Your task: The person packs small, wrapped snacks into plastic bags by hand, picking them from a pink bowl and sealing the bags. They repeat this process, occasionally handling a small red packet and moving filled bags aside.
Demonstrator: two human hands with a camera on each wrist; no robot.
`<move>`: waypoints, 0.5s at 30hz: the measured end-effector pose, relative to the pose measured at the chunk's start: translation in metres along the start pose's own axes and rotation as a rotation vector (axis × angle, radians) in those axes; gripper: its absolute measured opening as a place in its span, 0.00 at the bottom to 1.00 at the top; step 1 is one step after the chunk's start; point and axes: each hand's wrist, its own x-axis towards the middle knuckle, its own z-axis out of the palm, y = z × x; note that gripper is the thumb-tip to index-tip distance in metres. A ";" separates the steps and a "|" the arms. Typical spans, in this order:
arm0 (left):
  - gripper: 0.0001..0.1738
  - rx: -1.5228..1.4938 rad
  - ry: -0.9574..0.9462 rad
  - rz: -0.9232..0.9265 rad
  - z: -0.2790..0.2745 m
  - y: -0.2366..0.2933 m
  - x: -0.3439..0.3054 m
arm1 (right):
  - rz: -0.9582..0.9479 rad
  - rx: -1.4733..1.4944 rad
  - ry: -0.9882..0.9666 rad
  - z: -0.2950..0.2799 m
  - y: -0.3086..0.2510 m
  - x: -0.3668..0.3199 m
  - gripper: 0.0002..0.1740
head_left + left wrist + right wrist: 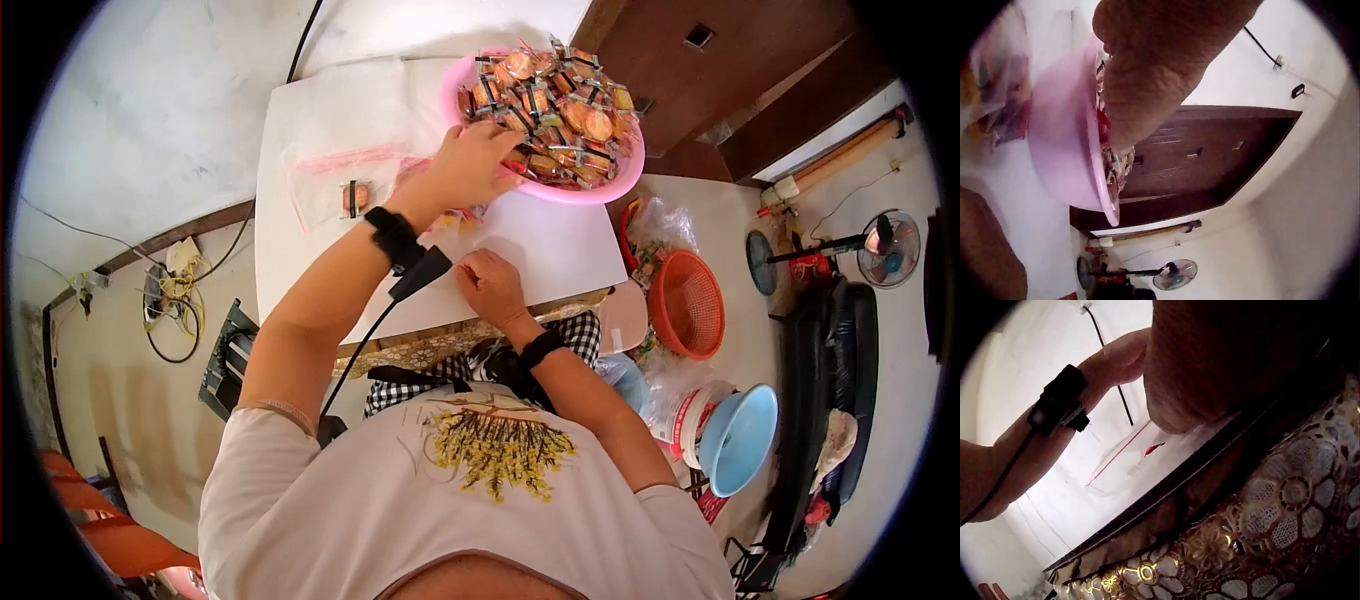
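My left hand [470, 165] reaches over the near-left rim of a pink basin [628, 180] heaped with wrapped round snacks [555, 110]. Its fingers are extended at the edge of the heap, also seen from the side in the left wrist view. On the white tabletop [560, 240], close to its front edge, rests my right hand [492, 285] with fingers curled inward; whether it pinches the bag beside it I cannot tell. Between the hands lies a clear plastic bag [997, 94] with colourful contents, partly hidden by the left forearm.
Flat clear bags with pink strips [345, 162] and one wrapped snack [355, 198] lie on the table's left. Right of the table, on the floor, stand an orange basket [688, 305] and a blue basin [738, 440]. A patterned cloth [1291, 494] hangs at the front edge.
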 end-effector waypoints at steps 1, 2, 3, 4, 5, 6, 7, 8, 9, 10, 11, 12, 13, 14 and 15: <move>0.23 0.072 0.048 0.019 0.002 0.005 0.002 | 0.003 -0.016 -0.014 -0.002 -0.002 0.001 0.05; 0.22 0.032 -0.095 -0.024 0.003 0.008 0.004 | 0.006 -0.031 -0.028 -0.004 -0.003 0.002 0.05; 0.21 -0.010 -0.238 -0.066 0.003 0.011 0.007 | 0.004 -0.028 -0.020 -0.004 -0.003 0.002 0.06; 0.20 -0.053 -0.383 -0.109 0.001 0.014 0.010 | 0.004 -0.023 -0.011 -0.003 -0.003 0.002 0.06; 0.17 -0.070 -0.347 -0.097 0.006 0.012 0.013 | 0.006 -0.017 -0.001 -0.002 -0.004 0.002 0.06; 0.15 -0.087 -0.314 -0.086 0.014 0.005 0.017 | 0.004 -0.019 0.001 -0.002 -0.004 0.002 0.06; 0.14 -0.104 -0.283 -0.075 0.013 0.005 0.018 | 0.003 -0.019 0.004 -0.003 -0.006 0.002 0.06; 0.13 -0.300 -0.163 -0.166 0.012 0.006 0.015 | 0.003 -0.018 0.007 -0.004 -0.007 0.002 0.06; 0.12 -0.361 -0.094 -0.167 0.009 0.004 0.012 | -0.001 -0.006 0.017 -0.003 -0.005 0.001 0.06; 0.12 -0.421 -0.024 -0.171 -0.005 0.004 0.009 | -0.005 0.009 0.024 0.000 -0.001 0.000 0.06; 0.11 -0.478 0.045 -0.179 -0.016 0.003 0.001 | -0.008 0.027 0.029 0.001 0.000 -0.001 0.06; 0.11 -0.528 0.157 -0.245 -0.023 -0.001 -0.011 | 0.005 0.006 0.021 0.002 0.000 -0.002 0.06; 0.11 -0.698 0.110 -0.427 -0.039 -0.004 -0.024 | 0.015 -0.016 0.016 0.003 0.000 -0.001 0.06; 0.11 -0.867 0.063 -0.608 -0.060 -0.004 -0.038 | 0.024 -0.039 0.012 0.002 -0.001 0.000 0.06; 0.10 -1.017 0.124 -0.712 -0.081 0.002 -0.052 | 0.049 -0.016 0.001 0.001 -0.003 0.002 0.06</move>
